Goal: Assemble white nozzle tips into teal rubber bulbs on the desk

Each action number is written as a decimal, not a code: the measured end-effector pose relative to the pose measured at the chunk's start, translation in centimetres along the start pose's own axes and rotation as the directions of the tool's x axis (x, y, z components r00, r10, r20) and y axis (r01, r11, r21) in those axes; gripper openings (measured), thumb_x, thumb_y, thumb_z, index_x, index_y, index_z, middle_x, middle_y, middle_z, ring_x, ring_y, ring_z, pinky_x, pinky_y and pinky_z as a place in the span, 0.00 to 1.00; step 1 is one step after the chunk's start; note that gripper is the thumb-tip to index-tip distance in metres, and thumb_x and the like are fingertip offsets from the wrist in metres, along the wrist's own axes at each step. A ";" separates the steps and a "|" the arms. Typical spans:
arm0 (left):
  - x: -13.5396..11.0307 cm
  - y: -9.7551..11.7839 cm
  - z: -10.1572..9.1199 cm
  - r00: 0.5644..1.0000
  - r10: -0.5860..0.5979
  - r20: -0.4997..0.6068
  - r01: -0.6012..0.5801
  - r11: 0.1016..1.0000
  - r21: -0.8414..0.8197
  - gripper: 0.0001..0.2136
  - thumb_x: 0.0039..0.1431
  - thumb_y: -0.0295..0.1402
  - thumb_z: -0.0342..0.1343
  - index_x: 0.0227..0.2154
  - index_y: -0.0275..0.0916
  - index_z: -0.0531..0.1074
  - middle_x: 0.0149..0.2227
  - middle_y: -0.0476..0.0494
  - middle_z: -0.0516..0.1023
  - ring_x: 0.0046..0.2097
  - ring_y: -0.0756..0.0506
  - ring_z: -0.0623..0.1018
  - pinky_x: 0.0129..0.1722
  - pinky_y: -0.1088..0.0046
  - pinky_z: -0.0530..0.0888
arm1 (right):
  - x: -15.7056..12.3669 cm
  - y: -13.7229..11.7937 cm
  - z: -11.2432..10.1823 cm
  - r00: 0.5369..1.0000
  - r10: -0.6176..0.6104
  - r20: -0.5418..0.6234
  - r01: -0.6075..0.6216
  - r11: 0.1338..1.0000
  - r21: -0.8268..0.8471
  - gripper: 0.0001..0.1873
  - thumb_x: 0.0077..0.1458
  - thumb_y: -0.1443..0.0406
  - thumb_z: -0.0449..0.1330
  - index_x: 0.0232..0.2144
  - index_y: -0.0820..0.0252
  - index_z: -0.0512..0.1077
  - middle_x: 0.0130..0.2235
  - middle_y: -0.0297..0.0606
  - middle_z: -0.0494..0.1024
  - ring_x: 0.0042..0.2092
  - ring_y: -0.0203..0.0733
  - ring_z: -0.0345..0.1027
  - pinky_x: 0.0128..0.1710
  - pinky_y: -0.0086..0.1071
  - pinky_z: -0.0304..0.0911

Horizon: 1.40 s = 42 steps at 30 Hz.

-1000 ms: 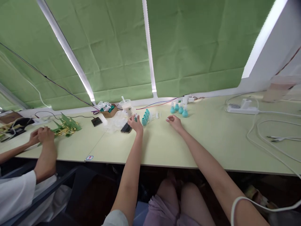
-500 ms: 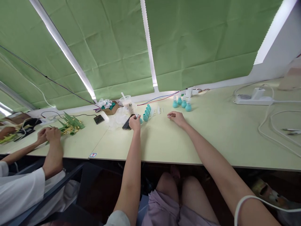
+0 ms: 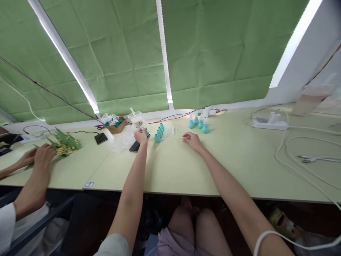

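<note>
Our left grip [image 3: 141,136] is closed round a teal bulb [image 3: 147,132], our right grip [image 3: 192,140] seemingly round a small white piece [image 3: 183,138]. From the left, open-topped bulbs [image 3: 157,138] stand at three o'clock, a phone [image 3: 134,146] at seven; from the right, white-tipped bulbs [image 3: 200,124] at one, on the table [image 3: 170,167].

At the centre of the frame, the left hand [image 3: 141,136] hides most of the turquoise piece [image 3: 147,132] it pinches and covers part of the phone [image 3: 135,146]. Right of centre, the white bit [image 3: 184,137] in the right hand's [image 3: 193,140] fingertips is too small to identify. Lettering on the drink cup [image 3: 136,120], upper centre, is illegible. The left edge cuts off the co-worker's white sleeve [image 3: 7,225]; a pinkish container [image 3: 311,101] at upper right is blurred.
</note>
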State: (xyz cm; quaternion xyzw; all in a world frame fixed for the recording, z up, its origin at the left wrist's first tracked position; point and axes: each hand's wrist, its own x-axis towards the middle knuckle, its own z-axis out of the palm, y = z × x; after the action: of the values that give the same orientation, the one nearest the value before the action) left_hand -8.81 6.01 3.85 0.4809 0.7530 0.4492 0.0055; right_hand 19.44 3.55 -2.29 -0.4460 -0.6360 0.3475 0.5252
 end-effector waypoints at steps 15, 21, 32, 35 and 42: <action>6.3 -0.2 6.5 0.960 0.151 0.235 -0.169 0.984 0.059 0.09 0.51 0.35 0.56 0.33 0.35 0.74 0.35 0.40 0.78 0.37 0.45 0.75 0.39 0.74 0.68 | 0.7 -0.6 0.7 0.953 -0.128 -0.274 0.148 0.987 0.055 0.14 0.45 0.54 0.61 0.27 0.58 0.69 0.32 0.39 0.76 0.36 0.42 0.72 0.39 0.37 0.71; 6.3 -0.8 7.1 0.954 0.144 0.263 -0.168 0.983 0.072 0.10 0.53 0.37 0.54 0.32 0.35 0.73 0.38 0.37 0.77 0.40 0.44 0.75 0.42 0.72 0.68 | 0.7 -0.4 0.7 0.962 -0.116 -0.247 0.135 0.989 0.062 0.15 0.44 0.53 0.62 0.28 0.57 0.69 0.32 0.39 0.76 0.36 0.42 0.72 0.39 0.38 0.71; 5.8 -0.1 7.5 0.941 0.179 0.286 -0.192 0.981 0.016 0.06 0.51 0.32 0.56 0.30 0.35 0.73 0.35 0.40 0.76 0.38 0.45 0.75 0.43 0.71 0.68 | 1.0 0.2 1.0 0.976 -0.123 -0.179 0.126 0.992 0.006 0.12 0.44 0.55 0.62 0.26 0.57 0.69 0.29 0.37 0.76 0.33 0.42 0.73 0.37 0.37 0.70; 5.5 0.1 7.8 0.948 0.187 0.259 -0.199 0.980 0.019 0.08 0.52 0.32 0.54 0.32 0.34 0.73 0.39 0.37 0.74 0.41 0.44 0.74 0.45 0.70 0.68 | 1.1 0.3 0.9 0.979 -0.128 -0.160 0.130 0.991 0.003 0.11 0.44 0.56 0.61 0.26 0.56 0.68 0.29 0.35 0.76 0.33 0.41 0.73 0.36 0.36 0.70; 5.3 1.1 4.4 0.955 0.202 0.218 -0.209 0.978 0.007 0.15 0.56 0.33 0.53 0.45 0.31 0.68 0.46 0.35 0.70 0.44 0.45 0.72 0.49 0.69 0.66 | 1.1 -0.4 0.8 0.980 -0.039 -0.196 0.060 0.993 0.104 0.14 0.40 0.55 0.64 0.25 0.58 0.69 0.31 0.37 0.77 0.35 0.42 0.73 0.39 0.37 0.69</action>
State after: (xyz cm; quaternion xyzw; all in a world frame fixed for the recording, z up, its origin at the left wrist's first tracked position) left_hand -8.94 13.04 4.21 0.6026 0.7005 0.3809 0.0333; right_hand 18.54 4.42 -1.68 -0.4323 -0.5728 0.3236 0.6167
